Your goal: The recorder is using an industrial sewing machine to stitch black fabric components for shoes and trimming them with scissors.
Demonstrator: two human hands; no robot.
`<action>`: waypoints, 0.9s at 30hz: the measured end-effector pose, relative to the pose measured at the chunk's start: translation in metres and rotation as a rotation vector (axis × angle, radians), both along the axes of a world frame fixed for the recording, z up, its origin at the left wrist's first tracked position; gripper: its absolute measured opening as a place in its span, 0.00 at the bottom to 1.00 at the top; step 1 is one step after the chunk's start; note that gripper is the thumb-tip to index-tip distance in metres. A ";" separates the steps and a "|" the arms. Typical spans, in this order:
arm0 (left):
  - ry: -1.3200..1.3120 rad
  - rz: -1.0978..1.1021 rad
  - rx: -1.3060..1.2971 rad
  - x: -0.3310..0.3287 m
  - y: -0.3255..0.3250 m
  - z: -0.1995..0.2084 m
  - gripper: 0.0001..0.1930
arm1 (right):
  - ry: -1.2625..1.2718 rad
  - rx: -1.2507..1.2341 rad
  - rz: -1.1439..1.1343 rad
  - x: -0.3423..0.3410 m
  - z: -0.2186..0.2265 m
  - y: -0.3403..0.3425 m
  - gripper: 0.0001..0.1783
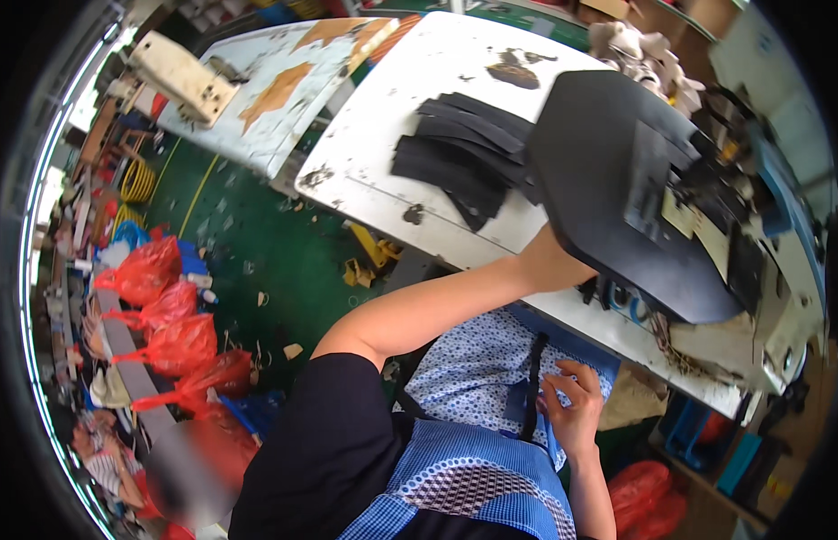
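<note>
Reaching out toward one o'clock, the left arm goes under the big black machine cover (617, 198), so the left hand (563, 265) is mostly hidden and I cannot tell if its grip is apart or together. The right hand (572, 409) rests on the lap at five o'clock, fingers together, pinching a thin black strap (532, 387) against the blue spotted apron (473, 369). Holding that strap flat and snug looks wise. More black strips (464, 153) lie stacked on the white tabletop (392, 108).

A green workshop floor (257, 243) strewn with scraps, red plastic bags (171, 324) heaped along the left, two worn white worktables (365, 135) under daylight
</note>
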State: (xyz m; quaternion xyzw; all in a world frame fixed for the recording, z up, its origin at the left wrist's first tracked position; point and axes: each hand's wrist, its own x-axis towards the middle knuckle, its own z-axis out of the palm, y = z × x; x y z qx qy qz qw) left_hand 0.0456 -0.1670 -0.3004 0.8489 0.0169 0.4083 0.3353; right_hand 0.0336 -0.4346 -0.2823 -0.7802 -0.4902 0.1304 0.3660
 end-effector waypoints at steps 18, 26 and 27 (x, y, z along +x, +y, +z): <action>0.746 0.024 0.226 -0.152 0.166 0.053 0.22 | -0.410 -0.034 -0.206 0.139 0.008 0.041 0.17; 0.951 0.062 0.036 -0.140 0.179 0.057 0.28 | -0.494 -0.494 -0.361 0.159 0.019 0.078 0.32; 0.864 0.018 0.133 -0.139 0.185 0.054 0.26 | -0.403 -0.506 -0.368 0.160 0.026 0.083 0.31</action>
